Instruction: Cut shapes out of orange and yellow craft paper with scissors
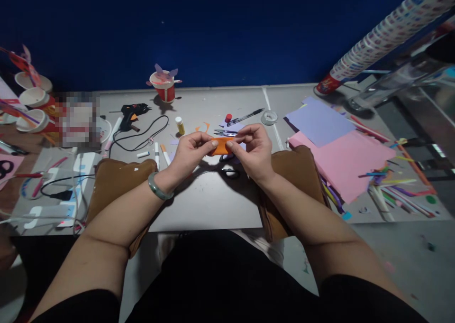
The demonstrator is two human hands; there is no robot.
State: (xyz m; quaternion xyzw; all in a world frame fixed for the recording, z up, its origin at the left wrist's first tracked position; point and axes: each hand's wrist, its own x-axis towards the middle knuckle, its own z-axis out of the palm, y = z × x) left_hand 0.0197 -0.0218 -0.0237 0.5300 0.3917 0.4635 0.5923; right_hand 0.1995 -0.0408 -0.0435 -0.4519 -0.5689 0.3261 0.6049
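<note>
Between my two hands is a small piece of orange paper, raised above the table. My left hand pinches its left end between thumb and forefinger, and my right hand pinches the right end the same way. Under and just behind the paper lie scissors with dark handles, partly hidden by my hands. Orange paper scraps and purple scraps lie behind my left hand. A pen, a red cap and a roll of tape are beyond my right hand.
A glue gun with its cord and a glue stick lie to the left. A decorated paper cup stands at the back. Purple paper and pink paper lie right, below a leaning cup stack. Brown cushions flank my work spot.
</note>
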